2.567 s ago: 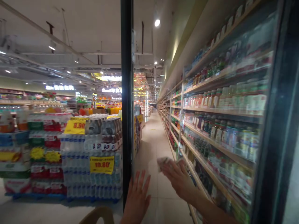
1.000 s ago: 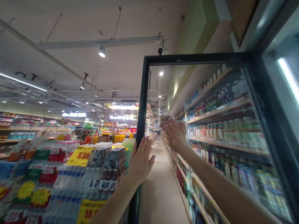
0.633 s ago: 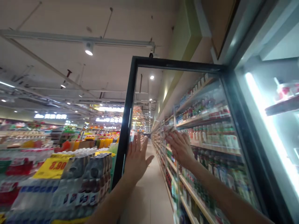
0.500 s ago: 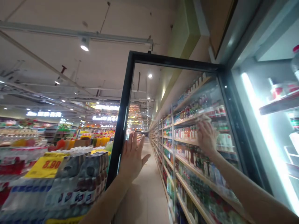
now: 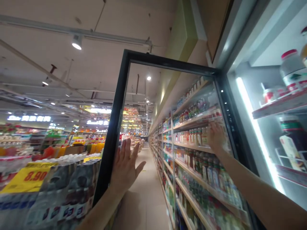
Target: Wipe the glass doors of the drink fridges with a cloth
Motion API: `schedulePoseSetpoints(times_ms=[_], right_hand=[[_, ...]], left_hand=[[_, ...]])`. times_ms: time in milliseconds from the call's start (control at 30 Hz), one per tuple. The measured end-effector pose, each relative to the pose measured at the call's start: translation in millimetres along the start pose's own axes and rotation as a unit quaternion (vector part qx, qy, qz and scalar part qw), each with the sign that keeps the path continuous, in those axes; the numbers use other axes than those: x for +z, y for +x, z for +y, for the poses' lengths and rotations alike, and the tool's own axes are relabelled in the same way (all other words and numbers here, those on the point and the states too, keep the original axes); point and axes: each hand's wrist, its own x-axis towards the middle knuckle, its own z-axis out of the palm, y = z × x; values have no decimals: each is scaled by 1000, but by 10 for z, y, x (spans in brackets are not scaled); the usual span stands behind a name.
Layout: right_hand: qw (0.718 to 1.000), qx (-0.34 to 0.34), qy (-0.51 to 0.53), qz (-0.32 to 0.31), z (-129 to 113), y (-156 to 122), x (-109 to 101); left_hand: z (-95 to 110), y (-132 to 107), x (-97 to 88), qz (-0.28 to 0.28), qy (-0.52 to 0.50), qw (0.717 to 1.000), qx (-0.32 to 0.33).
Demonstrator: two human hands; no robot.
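A glass door with a black frame [image 5: 116, 105] stands open from a lit cooler at right. My left hand [image 5: 124, 166] lies flat against the door near its left frame bar, fingers stretched and thumb apart, holding nothing. My right hand [image 5: 216, 139] is raised at the glass toward the hinge side. Its fingers look bent and are blurred by motion; whatever may be under them cannot be made out. Through the pane, shelves of bottles [image 5: 194, 137] show behind this hand.
The cooler's shelf [image 5: 280, 103] at right carries bottles, one a red-capped bottle [image 5: 293, 72]. A bright light strip [image 5: 259, 134] runs down its side. At left are stacked drink packs [image 5: 64, 191] with a yellow price sign [image 5: 30, 177]. An aisle floor [image 5: 141, 198] stretches ahead.
The view has turned slightly right, so the door and both hands sit further left and more cooler shelf shows. My right hand has shifted a little across the glass toward the hinge; my left stays flat.
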Motion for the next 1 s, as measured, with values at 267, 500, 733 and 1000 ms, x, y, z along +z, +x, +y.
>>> schedulePoseSetpoints(times_ms=[267,500,733,1000], right_hand=[[958,-244,70,-135,-896,-498,63],[992,-93,32,-80,-524,-656,-16],[1000,-8,-6,-25,-293,-1318,-188],[962,-205,67,-169,-645,-2072,-446]], left_hand=[[-21,-33,18,-9,-6,1000,-5],[6,-1,-4,-25,-8,1000,-17],[16,-191,-25,-42,4,999,-8],[40,-349,-76,-77,-5,997,-18]])
